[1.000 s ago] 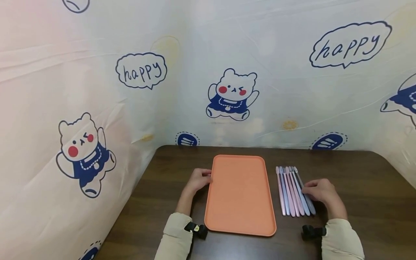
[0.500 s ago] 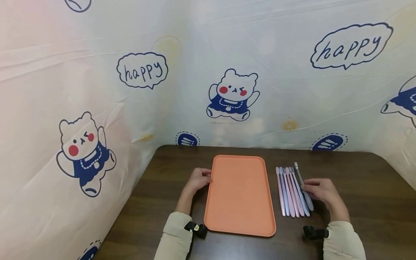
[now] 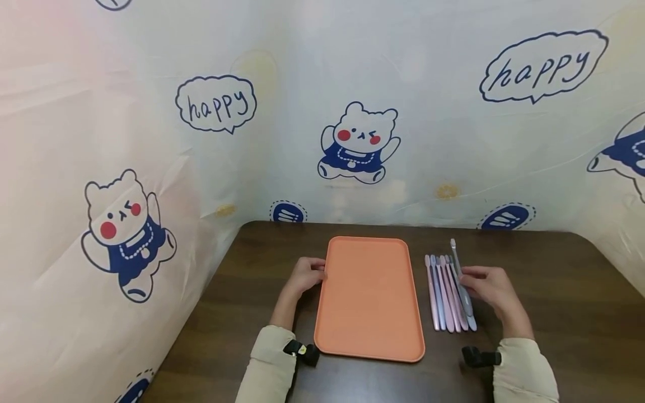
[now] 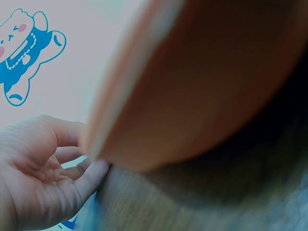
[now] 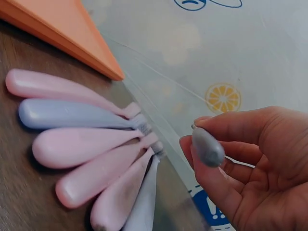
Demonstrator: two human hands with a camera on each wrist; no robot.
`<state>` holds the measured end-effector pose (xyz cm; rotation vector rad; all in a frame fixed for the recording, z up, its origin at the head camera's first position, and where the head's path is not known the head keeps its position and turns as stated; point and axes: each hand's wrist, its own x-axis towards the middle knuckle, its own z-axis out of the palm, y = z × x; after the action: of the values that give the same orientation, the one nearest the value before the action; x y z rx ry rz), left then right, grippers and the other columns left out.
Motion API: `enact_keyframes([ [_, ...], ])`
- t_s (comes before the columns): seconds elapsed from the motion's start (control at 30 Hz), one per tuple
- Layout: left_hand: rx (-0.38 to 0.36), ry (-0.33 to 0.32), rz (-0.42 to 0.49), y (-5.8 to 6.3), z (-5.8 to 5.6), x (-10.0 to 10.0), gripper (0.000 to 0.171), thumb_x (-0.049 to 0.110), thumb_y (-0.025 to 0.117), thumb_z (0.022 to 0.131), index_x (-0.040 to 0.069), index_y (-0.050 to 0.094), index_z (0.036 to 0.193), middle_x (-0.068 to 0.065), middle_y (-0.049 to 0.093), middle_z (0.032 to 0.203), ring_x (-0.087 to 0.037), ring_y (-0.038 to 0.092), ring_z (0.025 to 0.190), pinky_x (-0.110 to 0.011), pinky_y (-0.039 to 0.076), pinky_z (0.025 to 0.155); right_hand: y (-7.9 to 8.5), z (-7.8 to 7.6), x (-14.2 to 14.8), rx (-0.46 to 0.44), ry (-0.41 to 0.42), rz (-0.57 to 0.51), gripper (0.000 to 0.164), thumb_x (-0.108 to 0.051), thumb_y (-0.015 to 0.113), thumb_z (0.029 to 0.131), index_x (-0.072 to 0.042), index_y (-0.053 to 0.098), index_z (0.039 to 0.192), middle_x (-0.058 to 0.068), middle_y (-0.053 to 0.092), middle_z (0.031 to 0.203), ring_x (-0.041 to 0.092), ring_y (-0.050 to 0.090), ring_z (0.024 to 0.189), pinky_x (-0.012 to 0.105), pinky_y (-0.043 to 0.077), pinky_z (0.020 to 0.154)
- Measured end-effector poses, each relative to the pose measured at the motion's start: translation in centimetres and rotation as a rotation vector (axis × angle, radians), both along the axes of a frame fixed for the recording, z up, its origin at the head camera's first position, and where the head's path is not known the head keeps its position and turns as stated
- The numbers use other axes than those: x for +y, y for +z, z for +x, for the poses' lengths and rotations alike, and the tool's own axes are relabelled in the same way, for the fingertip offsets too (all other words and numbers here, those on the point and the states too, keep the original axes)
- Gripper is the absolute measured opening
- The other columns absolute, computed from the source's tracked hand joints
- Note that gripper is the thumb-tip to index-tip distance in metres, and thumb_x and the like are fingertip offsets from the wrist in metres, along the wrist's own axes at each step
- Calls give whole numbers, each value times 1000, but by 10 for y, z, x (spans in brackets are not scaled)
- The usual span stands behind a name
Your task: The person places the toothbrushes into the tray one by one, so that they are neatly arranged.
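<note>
- Grey toothbrush [image 5: 209, 150] pinched in my right hand [image 3: 487, 284] above the surface [image 3: 363, 383].
- Six pink and bluish toothbrushes [image 5: 86, 145] lie beside it.
- My left hand [image 3: 304, 277] grips the orange tray [image 3: 370, 302] by its edge.

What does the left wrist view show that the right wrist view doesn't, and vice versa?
Only the left wrist view: the left hand, touching the edge of the orange tray. Only the right wrist view: the right hand pinching a grey toothbrush, six other toothbrushes and an orange-slice print. Both: the orange tray, table and printed backdrop.
</note>
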<state>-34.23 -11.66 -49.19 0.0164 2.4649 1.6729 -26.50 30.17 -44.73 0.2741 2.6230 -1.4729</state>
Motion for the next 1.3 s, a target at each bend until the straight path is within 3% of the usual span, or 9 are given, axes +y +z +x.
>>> enact_keyframes([
  [0.17, -3, 7, -6, 0, -3, -1, 39, -5, 67, 83, -10, 68, 122, -22, 68, 107, -17, 63, 87, -31, 60, 77, 0, -4, -9, 12, 20, 5, 49, -17, 59, 101, 14, 52, 139, 38, 52, 141, 25, 68, 108, 40, 60, 89],
  [0.57, -17, 4, -30, 2, -7, 0, 38, -2, 67, 85, -7, 69, 123, -20, 69, 108, -19, 63, 89, -30, 59, 78, 1, -8, -26, 24, 31, -16, 47, -12, 60, 100, 15, 54, 137, 36, 59, 133, 10, 68, 93, 36, 62, 82],
  [1.3, -21, 4, -31, 3, -2, -1, 39, -3, 67, 85, -8, 67, 124, -20, 69, 107, -18, 63, 88, -31, 60, 79, -4, -12, -51, 55, 77, 6, 46, -15, 62, 98, 14, 57, 134, 35, 64, 128, 16, 71, 95, 29, 61, 76],
])
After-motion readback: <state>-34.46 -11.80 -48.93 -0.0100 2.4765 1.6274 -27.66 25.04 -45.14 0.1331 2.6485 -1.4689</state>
